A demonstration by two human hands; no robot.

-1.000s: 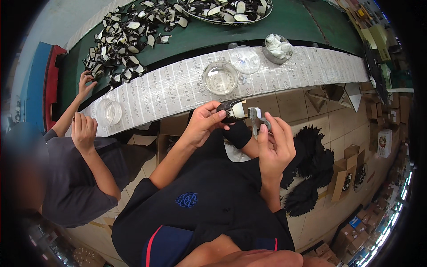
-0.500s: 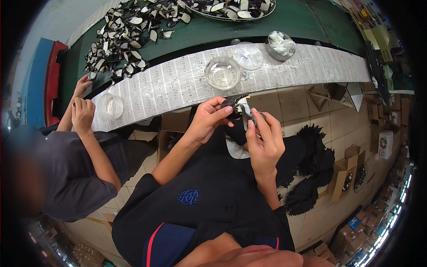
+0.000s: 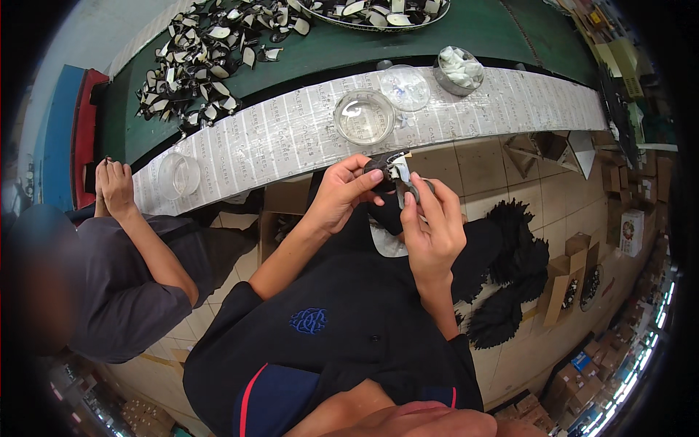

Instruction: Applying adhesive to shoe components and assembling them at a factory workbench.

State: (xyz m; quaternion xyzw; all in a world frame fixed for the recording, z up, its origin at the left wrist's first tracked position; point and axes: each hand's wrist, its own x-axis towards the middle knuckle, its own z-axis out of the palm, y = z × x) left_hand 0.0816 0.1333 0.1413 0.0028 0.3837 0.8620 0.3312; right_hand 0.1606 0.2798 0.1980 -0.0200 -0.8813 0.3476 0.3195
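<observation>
Partly hidden: black piece (image 3: 383,163) in left hand (image 3: 342,191), grey tool (image 3: 414,190) in right hand (image 3: 438,231).

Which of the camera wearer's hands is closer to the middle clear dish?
Left hand, just below the dish in view; right hand, lower and further right.

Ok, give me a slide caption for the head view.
Left hand holds a black-and-white shoe upper; right hand holds a flat tool to it, near a clear round dish.
</observation>
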